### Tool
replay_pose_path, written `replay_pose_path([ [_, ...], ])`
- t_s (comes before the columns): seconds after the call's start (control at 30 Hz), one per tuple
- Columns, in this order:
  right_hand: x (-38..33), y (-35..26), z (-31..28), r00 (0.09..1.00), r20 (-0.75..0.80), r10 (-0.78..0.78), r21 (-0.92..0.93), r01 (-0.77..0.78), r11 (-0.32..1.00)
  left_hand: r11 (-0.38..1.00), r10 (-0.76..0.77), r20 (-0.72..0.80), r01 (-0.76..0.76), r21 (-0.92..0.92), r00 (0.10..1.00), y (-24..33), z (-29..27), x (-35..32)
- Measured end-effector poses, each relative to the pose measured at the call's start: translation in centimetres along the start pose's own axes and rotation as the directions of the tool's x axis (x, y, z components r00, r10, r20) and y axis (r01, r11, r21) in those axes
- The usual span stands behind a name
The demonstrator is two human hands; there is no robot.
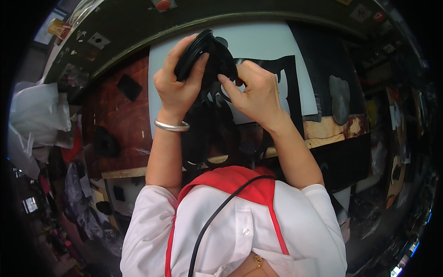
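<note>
A stack of thin black pieces with rounded ends (194,51) is held up, tilted, above the work table. My left hand (176,90) is closed around it, thumb on the near face and fingers behind. My right hand (256,90) pinches the edge of a dark flat piece (226,62) beside the stack; the exact grip is partly hidden. Below both hands lies a black sheet with rounded cut-outs (293,92), partly over a large white board (267,41). Further dark cut pieces (203,134) lie under my wrists, hard to tell apart.
A green machine beam (184,21) runs across the far side. On the reddish-brown table (115,120) lies a black flat rectangular object (129,87). A grey sole-shaped piece (339,99) rests at the right. Clear plastic bags (41,111) hang at the left.
</note>
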State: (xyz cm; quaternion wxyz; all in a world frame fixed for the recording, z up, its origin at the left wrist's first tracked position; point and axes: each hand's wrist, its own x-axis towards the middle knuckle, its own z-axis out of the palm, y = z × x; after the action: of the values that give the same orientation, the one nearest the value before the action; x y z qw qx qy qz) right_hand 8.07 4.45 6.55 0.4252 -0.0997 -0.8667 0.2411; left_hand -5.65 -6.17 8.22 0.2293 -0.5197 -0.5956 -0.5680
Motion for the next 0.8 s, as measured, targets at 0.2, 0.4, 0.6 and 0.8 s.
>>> replay_pose_path([
  [0.2,4.7,0.8,-0.2,0.953,-0.215,-0.213,0.084,0.235,0.968,0.991,-0.092,-0.145,0.077,-0.108,0.985,0.3,0.3,3.0],
  [0.4,7.0,-1.4,0.9,0.961,-0.251,0.118,0.413,-0.004,0.911,0.997,-0.018,-0.253,-0.001,-0.076,0.967,-0.8,0.1,6.1],
  [0.6,6.8,0.7,3.7,0.953,-0.269,0.14,0.306,-0.053,0.95,0.997,-0.065,-0.287,0.053,-0.052,0.956,-1.8,-0.3,5.5],
  [0.8,5.0,4.1,2.6,0.987,-0.104,0.122,-0.101,-0.133,0.986,0.879,-0.398,-0.172,0.321,-0.353,0.901,-3.0,-3.2,6.4],
])
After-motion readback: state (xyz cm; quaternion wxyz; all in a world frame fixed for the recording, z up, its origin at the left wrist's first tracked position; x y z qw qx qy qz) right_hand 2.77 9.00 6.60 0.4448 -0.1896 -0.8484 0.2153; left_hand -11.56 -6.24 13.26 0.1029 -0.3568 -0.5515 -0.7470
